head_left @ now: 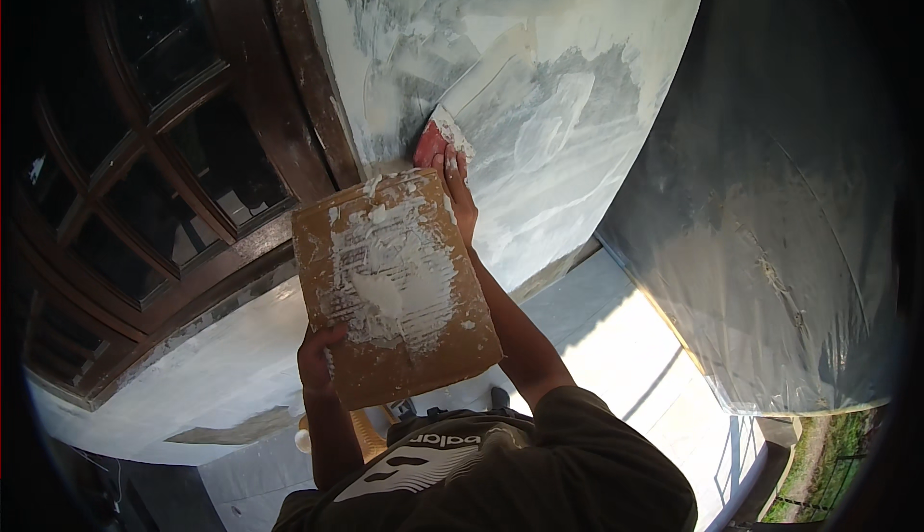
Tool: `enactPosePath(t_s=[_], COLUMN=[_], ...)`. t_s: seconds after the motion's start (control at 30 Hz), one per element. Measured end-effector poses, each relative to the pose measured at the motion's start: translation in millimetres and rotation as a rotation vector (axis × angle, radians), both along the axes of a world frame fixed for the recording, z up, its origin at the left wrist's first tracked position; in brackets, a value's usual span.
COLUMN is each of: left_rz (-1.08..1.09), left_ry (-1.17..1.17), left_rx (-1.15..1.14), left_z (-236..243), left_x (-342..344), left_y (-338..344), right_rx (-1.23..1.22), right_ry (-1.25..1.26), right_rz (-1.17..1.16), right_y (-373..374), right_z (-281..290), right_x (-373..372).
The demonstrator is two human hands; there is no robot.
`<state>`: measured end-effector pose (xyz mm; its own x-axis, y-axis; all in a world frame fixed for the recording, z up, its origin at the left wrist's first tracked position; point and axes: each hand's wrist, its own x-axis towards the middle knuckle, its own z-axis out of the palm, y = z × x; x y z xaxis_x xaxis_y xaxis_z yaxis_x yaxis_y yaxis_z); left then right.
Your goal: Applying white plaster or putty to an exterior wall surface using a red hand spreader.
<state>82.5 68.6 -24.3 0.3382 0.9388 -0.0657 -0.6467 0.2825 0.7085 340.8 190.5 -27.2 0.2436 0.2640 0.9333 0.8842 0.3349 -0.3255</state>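
Observation:
My left hand (318, 354) grips the lower left edge of a brown cardboard sheet (448, 344), thumb on top. White putty (390, 282) is smeared thickly over the middle of the sheet. Beyond its top right corner, my right hand (460, 195) holds a red putty spreader (436, 143) with fingers laid along it. White paste coats the spreader's right side, and its edge rests against the wall (539, 99). Streaks of white filler cover that wall unevenly, with grey patches showing through. Part of the right hand is hidden behind the cardboard.
A dark brown wooden window frame (255, 60) with glass panes borders the wall on the left. To the right hangs a large dark plastic sheet (770, 195). Below lies a pale, partly sunlit floor (616, 349). Grass (818, 469) shows at the lower right.

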Motion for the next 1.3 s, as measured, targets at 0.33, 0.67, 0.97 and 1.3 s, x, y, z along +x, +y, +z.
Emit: enactPosePath(t_s=[0.33,0.67,0.97,1.3], left_rz=[0.017,0.007,0.008,0.022], left_ry=[-0.013,0.032,0.038,-0.006], left_rx=[-0.034,0.026,0.040,-0.016], left_z=[11.5,-5.7,-18.1,-1.0], left_x=[1.5,2.3,6.8,1.4], left_y=[-14.8,1.8,9.8,-7.0], right_rx=[0.239,0.160,0.141,0.116], right_ry=[0.441,0.109,0.024,0.029], right_rz=[0.028,-0.113,-0.110,-0.094], right_y=[-26.5,16.6,32.8,31.4], right_z=[75.9,96.5,58.5,25.1], right_x=[79.3,77.2,28.7,3.2])
